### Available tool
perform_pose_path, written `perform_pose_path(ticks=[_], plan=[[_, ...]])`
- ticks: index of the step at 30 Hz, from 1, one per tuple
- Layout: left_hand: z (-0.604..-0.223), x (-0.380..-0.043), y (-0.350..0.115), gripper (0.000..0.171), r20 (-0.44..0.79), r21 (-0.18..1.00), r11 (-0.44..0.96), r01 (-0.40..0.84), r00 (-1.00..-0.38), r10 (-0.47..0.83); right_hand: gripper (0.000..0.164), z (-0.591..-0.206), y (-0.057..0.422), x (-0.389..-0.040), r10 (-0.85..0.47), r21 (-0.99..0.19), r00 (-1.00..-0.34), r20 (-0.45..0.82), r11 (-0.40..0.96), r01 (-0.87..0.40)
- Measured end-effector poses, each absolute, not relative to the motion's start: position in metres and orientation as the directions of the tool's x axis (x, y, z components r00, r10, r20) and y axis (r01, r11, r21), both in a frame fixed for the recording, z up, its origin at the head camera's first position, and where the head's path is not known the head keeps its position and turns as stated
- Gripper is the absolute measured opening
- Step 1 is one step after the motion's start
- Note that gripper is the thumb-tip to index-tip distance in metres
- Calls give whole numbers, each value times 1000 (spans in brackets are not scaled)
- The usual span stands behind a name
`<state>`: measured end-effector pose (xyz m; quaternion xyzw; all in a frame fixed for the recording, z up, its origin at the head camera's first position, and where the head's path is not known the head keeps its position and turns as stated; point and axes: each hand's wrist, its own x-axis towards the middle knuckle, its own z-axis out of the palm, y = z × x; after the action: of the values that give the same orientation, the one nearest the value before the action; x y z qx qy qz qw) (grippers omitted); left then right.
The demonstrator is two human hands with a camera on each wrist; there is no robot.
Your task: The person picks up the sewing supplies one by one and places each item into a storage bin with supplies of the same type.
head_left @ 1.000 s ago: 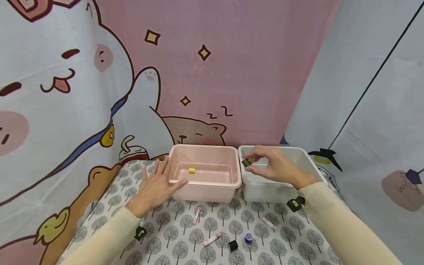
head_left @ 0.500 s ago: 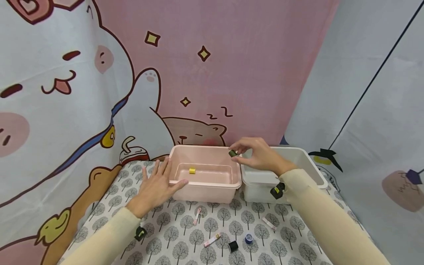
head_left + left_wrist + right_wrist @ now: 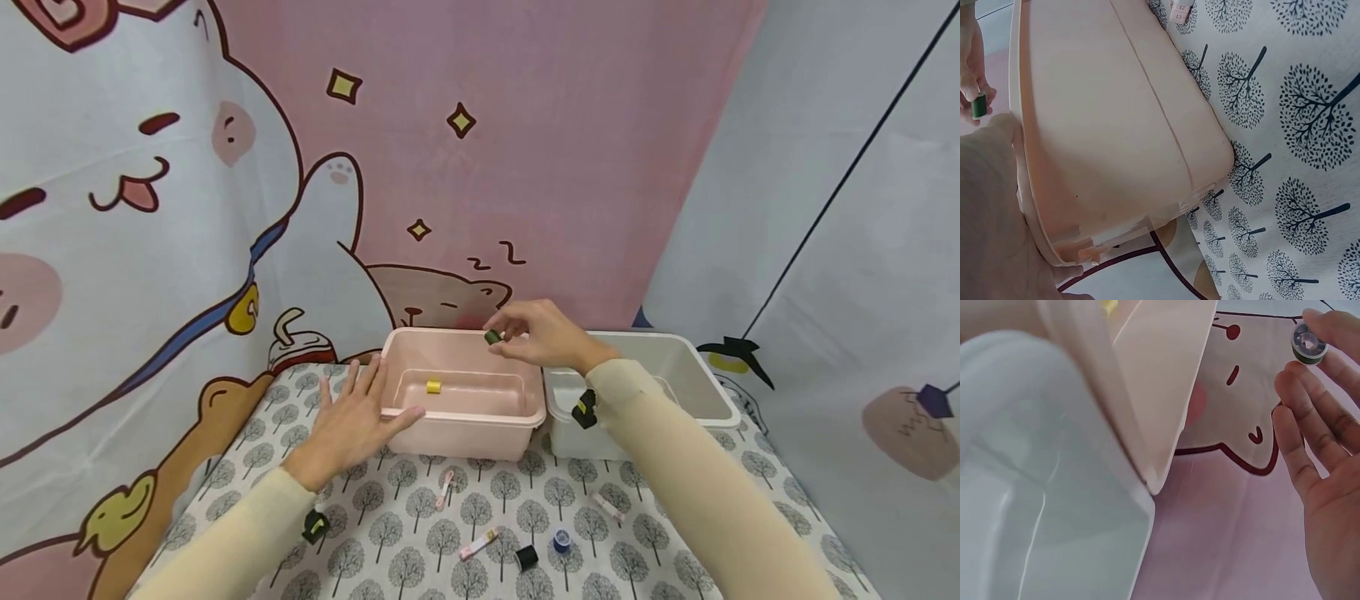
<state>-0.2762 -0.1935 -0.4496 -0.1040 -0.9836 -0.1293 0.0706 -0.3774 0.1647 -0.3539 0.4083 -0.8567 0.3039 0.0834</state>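
Observation:
My right hand [image 3: 536, 333] pinches a small dark green thread spool [image 3: 492, 337] above the far right part of the pink bin [image 3: 465, 425]. In the right wrist view, the round end of the thread spool [image 3: 1309, 344] shows between thumb and fingertips. Fingers spread, my left hand [image 3: 352, 421] rests on the left front corner of the pink bin's rim. On that bin's floor lies a yellow thread spool [image 3: 433, 387].
Right of the pink bin stands a white bin [image 3: 600, 433]. On the tree-print cloth in front lie a black spool [image 3: 527, 557], a blue spool [image 3: 562, 541], a pink-and-white strip [image 3: 478, 544], a small pink item [image 3: 446, 490] and a whitish strip [image 3: 608, 507]. A cartoon curtain hangs behind.
My right hand has moved left with the green thread spool, from over the white bin to over the pink one. My left hand has stayed on the pink bin's rim.

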Motion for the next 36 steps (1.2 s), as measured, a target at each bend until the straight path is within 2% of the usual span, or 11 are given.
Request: perform_pose_path(ticks=[18,29,36], plan=[[-449,-278,-196,120,146,220,952,213,-972,184,29,-366,121,-411,-673,-397,-662,329,538,-744],[-449,-279,-195,117,146,233,948,214,-972,184,29,-371,105,-422,-643,-402,-716,272,600,-692],[-449,-280,-195,122,143,234,949,213,-973,183,26,-375,100,-427,-625,-423,-737,257,613,-667]])
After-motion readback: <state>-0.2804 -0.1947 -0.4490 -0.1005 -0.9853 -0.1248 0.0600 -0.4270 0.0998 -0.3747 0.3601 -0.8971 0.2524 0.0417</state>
